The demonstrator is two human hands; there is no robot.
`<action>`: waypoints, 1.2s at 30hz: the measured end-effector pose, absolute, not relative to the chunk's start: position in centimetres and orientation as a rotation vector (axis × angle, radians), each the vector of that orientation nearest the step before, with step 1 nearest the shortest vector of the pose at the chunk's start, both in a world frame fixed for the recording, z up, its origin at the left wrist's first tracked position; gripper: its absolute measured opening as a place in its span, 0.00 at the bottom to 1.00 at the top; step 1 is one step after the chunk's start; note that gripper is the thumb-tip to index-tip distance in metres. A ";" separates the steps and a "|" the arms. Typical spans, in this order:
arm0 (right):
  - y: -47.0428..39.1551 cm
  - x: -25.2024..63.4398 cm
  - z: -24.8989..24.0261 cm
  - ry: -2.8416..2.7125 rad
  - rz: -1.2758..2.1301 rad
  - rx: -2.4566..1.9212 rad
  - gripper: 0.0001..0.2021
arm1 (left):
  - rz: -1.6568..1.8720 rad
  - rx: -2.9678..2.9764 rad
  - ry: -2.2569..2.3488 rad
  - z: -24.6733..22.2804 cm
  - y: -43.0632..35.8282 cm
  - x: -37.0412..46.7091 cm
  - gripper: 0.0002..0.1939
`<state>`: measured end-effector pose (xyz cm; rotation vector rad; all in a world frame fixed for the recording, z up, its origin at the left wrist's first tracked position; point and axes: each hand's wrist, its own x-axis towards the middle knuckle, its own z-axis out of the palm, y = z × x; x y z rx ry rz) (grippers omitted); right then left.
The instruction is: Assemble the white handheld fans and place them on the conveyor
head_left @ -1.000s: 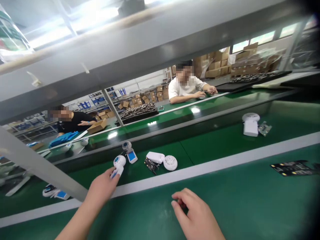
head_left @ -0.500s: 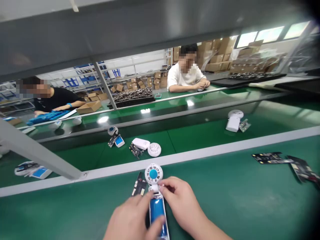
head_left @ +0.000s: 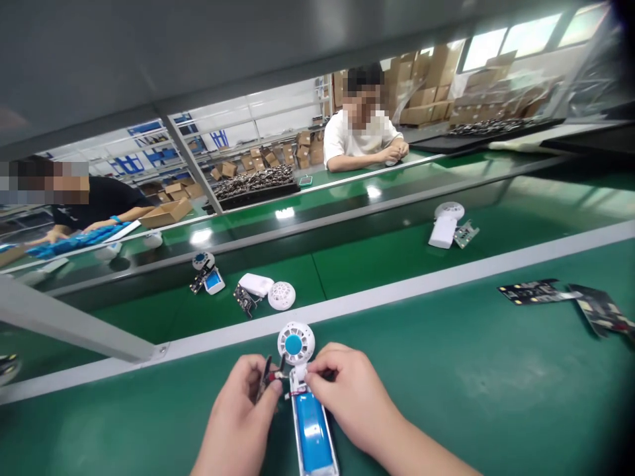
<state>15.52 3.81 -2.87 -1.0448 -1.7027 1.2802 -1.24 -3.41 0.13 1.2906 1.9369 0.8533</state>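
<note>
An opened white handheld fan (head_left: 296, 332) lies on the green bench before me, its round head pointing away. A long blue battery (head_left: 313, 433) fills its handle shell. My left hand (head_left: 241, 413), left of the fan's neck, grips a small black circuit board (head_left: 263, 379) tilted on edge, with thin wires near it. The thumb and fingers of my right hand (head_left: 354, 390) are pinched together against the white neck (head_left: 299, 375); what lies between the fingertips is hidden.
Black circuit boards (head_left: 533, 291) lie at the right on my bench. Beyond a pale rail (head_left: 377, 297), a green conveyor (head_left: 347, 261) carries several fans with loose boards. A metal post (head_left: 74, 317) stands at the left. Two co-workers (head_left: 364, 135) sit across the line.
My left hand has left the fan's handle and picked up the circuit board from beside it. The battery now shows fully. My right hand stays at the neck. The view has shifted slightly.
</note>
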 end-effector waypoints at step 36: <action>2.3 16.3 -2.1 -1.929 0.885 -0.915 0.09 | 0.964 1.709 1.936 0.3 -2.5 1.3 0.07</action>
